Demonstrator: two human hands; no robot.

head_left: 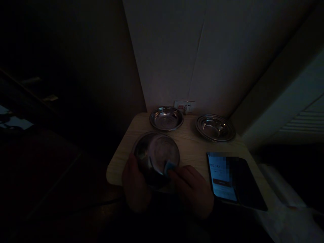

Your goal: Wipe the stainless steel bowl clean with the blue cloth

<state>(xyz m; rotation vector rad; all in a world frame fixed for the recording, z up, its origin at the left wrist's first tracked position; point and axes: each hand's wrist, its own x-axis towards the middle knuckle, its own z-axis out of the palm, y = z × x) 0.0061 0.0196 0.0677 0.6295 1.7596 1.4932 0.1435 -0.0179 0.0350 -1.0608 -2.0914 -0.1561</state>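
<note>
A round metal dish [162, 152] is tilted over the front of the small table, with what looks like its flat base facing me. My left hand [136, 185] grips its left rim, thumb on the near face. Pinched in the fingers of my right hand [193, 189] is a small light-blue piece [170, 166], pressed against the dish's lower right; whether it is cloth or sponge cannot be made out. Behind the held dish lies another shallow metal dish [166, 118]. At the back right sits a stack of metal dishes [215, 128].
The pale wooden table [188, 145] has rounded corners and stands against a wall. A lit phone [222, 179] in a dark flip case [250, 184] lies at its right edge. Low on the wall is a power socket [184, 106]. The room is very dark.
</note>
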